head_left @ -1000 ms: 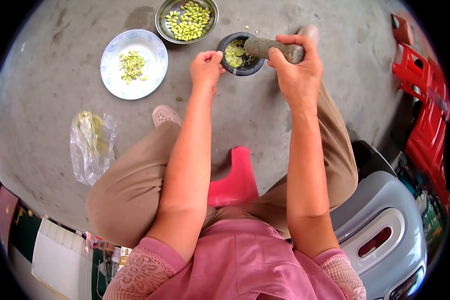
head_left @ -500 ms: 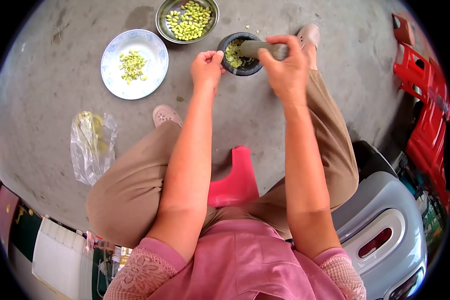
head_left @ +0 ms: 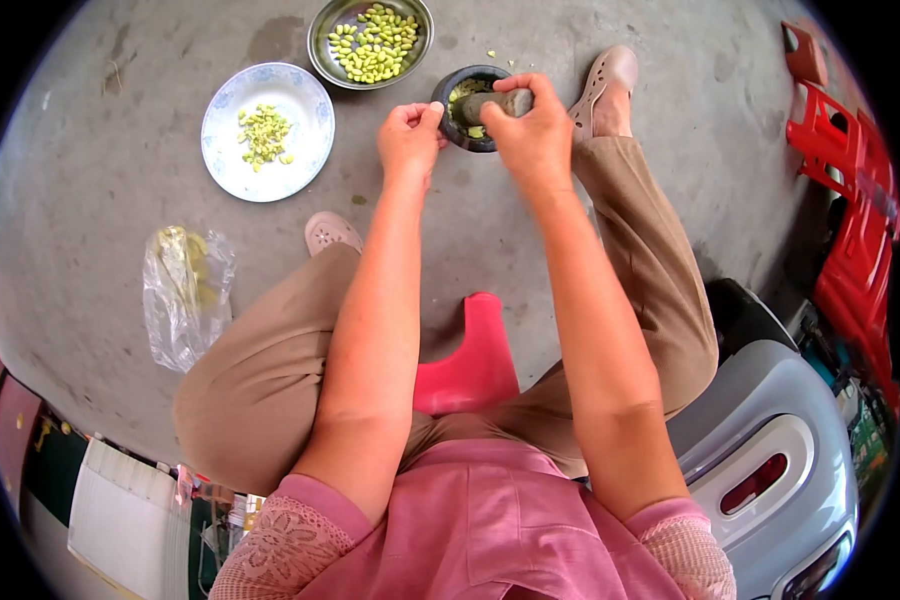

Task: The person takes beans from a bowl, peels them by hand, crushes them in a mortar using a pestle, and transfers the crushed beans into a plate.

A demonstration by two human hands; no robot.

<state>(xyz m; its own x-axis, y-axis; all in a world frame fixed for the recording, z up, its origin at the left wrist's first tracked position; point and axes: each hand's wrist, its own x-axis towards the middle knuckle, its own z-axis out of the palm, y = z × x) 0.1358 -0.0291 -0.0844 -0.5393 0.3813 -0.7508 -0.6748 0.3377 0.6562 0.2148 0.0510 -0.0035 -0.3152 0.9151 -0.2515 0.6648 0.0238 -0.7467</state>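
Note:
A dark stone mortar [head_left: 448, 124] stands on the floor with crushed green beans [head_left: 464, 92] inside. My right hand [head_left: 535, 138] is wrapped round a grey stone pestle [head_left: 482, 107], whose lower end is in the mortar and which leans over its right side. My left hand [head_left: 408, 140] grips the mortar's left rim between thumb and fingers. Left of the mortar, a white plate with a blue pattern [head_left: 227, 150] bears a small pile of split green beans [head_left: 264, 134]. A metal bowl [head_left: 320, 60] behind holds many whole green beans [head_left: 378, 45].
On the concrete floor [head_left: 130, 150] lies a clear plastic bag [head_left: 185, 300] with yellow-green contents. A red plastic stool [head_left: 470, 372] is under me. Red plastic stools [head_left: 850, 190] and a grey plastic item [head_left: 740, 420] stand at right. Bean bits [head_left: 491, 54] lie behind the mortar.
My right hand has moved left and slightly down with the pestle, which now sits deeper and more to the left in the mortar. My left hand stays at the rim.

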